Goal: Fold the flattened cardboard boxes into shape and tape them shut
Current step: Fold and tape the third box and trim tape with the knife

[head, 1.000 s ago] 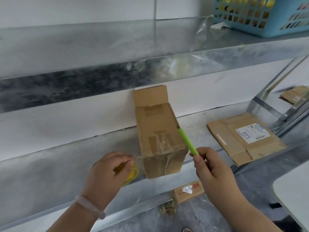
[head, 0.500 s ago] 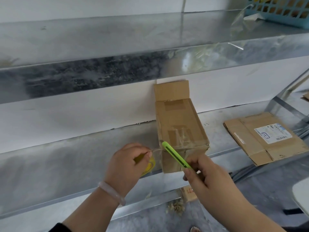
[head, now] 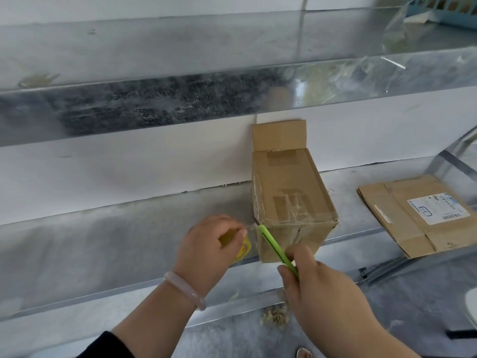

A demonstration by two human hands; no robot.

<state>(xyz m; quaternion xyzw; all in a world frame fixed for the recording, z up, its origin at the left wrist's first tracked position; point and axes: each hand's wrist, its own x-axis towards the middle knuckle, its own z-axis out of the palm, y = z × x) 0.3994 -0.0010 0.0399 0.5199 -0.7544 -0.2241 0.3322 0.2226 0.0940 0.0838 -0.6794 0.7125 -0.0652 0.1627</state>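
Observation:
A folded cardboard box (head: 289, 192) lies on the metal shelf (head: 103, 244), its near end taped and its far flap standing up against the wall. My left hand (head: 209, 249) grips a yellow roll of clear tape (head: 244, 250) just left of the box's near corner, with a strip of tape stretched from the roll to the box. My right hand (head: 322, 288) holds a green utility knife (head: 276, 250), its tip up against the tape strip at the box's near left corner. A flattened cardboard box (head: 418, 215) with a white label lies on the shelf at the right.
An upper metal shelf (head: 206, 60) overhangs the work area, with a blue basket (head: 449, 9) and crumpled clear plastic at its far right. Scraps lie on the floor below the shelf edge. A white rounded surface shows at the right edge.
My right hand swung the green knife from the box's right side across to its near left corner, onto the tape strip. The view shifted left; my left hand kept holding the tape roll.

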